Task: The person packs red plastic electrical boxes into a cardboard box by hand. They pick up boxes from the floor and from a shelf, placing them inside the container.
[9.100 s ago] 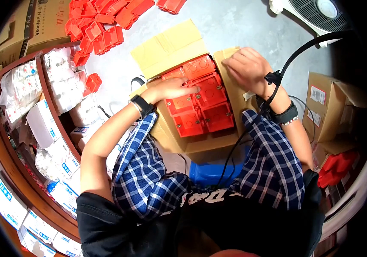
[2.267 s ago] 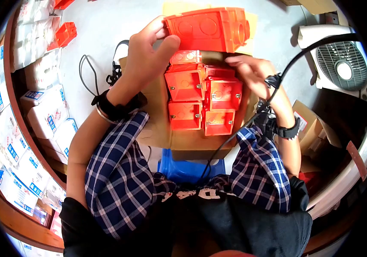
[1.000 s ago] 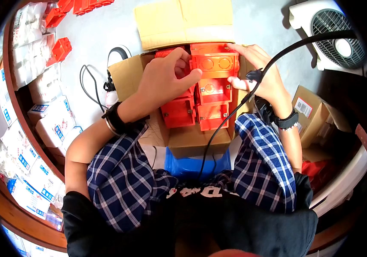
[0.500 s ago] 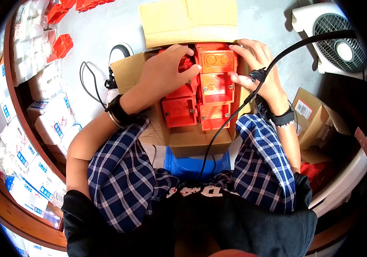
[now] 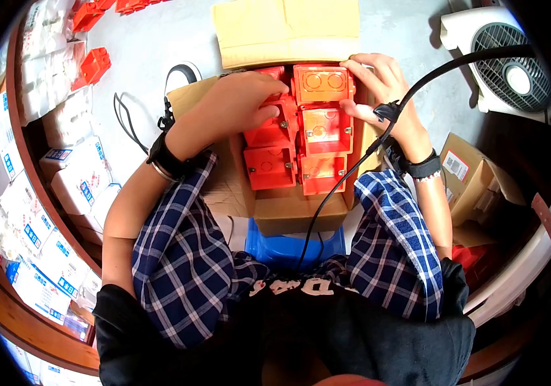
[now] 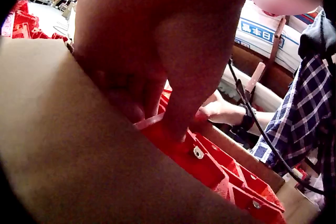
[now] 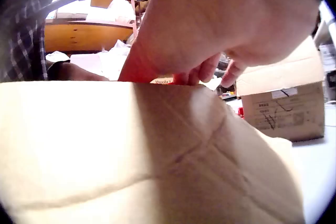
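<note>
My left hand point(image 5: 237, 106) is pressing flat on red boxes point(image 5: 270, 168) in the carton point(image 5: 288, 209); my right hand point(image 5: 381, 90) is pinching the far box point(image 5: 319, 82).

The head view is bright and evenly lit with soft shadows, and it has heavy fisheye bending: a black ring closes in all round the cardboard box point(image 5: 288, 209), and the rows of white packets point(image 5: 76, 186) left of it bow into a curve. The red boxes point(image 5: 323, 128) inside it look oversaturated, and the floor point(image 5: 159, 38) beyond it is washed pale. The left wrist view is dim, with the left hand point(image 6: 157, 50) a red-tinted blur above the box wall. In the right wrist view the box's flap point(image 7: 131, 155) is close and soft, the right hand point(image 7: 220, 24) casts a shadow across it, and the background glares
</note>
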### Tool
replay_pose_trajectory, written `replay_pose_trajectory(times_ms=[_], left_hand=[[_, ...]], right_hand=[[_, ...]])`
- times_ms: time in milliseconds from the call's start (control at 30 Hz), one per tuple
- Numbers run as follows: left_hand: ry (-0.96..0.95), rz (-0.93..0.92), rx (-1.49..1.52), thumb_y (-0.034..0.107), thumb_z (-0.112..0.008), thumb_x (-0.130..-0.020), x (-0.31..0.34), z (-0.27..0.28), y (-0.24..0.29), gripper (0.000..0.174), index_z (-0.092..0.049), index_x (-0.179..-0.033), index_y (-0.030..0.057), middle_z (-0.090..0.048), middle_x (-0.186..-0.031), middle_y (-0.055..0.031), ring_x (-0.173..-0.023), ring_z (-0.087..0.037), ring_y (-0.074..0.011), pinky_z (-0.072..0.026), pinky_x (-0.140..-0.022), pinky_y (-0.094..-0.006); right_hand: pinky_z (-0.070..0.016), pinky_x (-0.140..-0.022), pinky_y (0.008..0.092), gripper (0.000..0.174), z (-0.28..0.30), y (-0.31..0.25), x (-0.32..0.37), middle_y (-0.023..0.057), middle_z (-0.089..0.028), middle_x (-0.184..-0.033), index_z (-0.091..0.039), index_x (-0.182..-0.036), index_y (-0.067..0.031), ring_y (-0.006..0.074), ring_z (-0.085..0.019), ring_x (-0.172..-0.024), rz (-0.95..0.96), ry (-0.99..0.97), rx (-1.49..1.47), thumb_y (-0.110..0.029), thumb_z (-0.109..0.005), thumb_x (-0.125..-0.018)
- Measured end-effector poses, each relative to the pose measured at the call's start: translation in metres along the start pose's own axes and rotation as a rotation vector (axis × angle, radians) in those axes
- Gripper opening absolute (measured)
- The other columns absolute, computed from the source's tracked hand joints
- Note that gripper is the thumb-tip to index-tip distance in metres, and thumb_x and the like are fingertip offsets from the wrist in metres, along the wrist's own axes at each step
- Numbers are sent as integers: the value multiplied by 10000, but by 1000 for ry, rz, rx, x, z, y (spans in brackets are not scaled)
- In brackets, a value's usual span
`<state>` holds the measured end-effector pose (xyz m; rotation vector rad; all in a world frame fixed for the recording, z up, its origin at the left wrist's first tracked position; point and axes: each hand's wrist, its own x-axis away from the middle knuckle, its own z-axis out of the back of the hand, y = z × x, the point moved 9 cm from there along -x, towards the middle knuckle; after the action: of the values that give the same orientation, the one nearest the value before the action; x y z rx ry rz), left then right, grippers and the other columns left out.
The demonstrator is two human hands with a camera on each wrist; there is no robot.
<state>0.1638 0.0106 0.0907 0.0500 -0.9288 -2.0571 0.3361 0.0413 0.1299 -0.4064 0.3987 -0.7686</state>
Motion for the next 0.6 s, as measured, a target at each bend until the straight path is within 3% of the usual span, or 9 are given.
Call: replay_pose_trajectory(times_ms=[100, 167, 233, 300, 400, 467, 600], left_hand=[[75, 44, 67, 216, -700, -823, 3, 7, -3, 308, -649, -1087, 66, -661, -1010, -121, -955, -628, -311, -513, -807, -395], [-26, 139, 9, 215, -700, -822, 2, 2, -10, 327, -648, -1114, 78, -663, -1010, -134, -963, -631, -312, -514, -819, -389], [-23, 111, -19, 232, -700, -823, 3, 2, -8, 350, -645, -1130, 74, -665, -1035, -142, -976, -631, -314, -513, -826, -388], [-19, 82, -46, 248, -701, -823, 4, 3, -6, 373, -641, -1146, 70, -667, -1059, -151, -988, -632, -317, -512, -834, -387], [-10, 24, -30, 283, -698, -829, 5, 7, 1, 417, -625, -1159, 38, -672, -1049, -163, -978, -637, -334, -516, -826, -381], [15, 101, 154, 314, -691, -843, 3, 10, -3, 458, -608, -1165, -1, -673, -1040, -180, -956, -644, -348, -516, -814, -382], [138, 108, 142, 319, -690, -855, -6, 13, -2, 419, -619, -1129, 10, -682, -980, -172, -894, -661, -325, -521, -779, -369]], right_hand=[[-481, -931, 421, 554, 2, -1, -1, 104, -600, -1181, -611, -1166, -71, 316, -570, -1086, -7, 9, 12, -302, -792, -696], [-483, -930, 421, 560, 2, -1, 2, 106, -591, -1202, -611, -1172, -82, 316, -569, -1096, -18, 16, 15, -297, -797, -690], [-486, -928, 420, 565, -1, 0, 6, 107, -583, -1222, -610, -1177, -93, 317, -568, -1107, -27, 22, 17, -292, -801, -684], [-493, -913, 420, 560, 5, 11, 14, 113, -566, -1250, -614, -1178, -108, 321, -577, -1096, -119, 152, -98, -282, -805, -681], [-496, -887, 414, 504, 4, 14, 16, 123, -594, -1184, -617, -1153, -95, 328, -591, -1061, -82, 72, -49, -260, -785, -707], [-494, -881, 410, 474, 2, 10, 13, 126, -604, -1157, -618, -1143, -88, 330, -595, -1047, -41, 20, -37, -248, -771, -724], [-491, -871, 403, 382, 4, -3, 6, 113, -625, -1096, -615, -1111, -64, 316, -602, -1024, -6, 13, -4, -201, -718, -769]])
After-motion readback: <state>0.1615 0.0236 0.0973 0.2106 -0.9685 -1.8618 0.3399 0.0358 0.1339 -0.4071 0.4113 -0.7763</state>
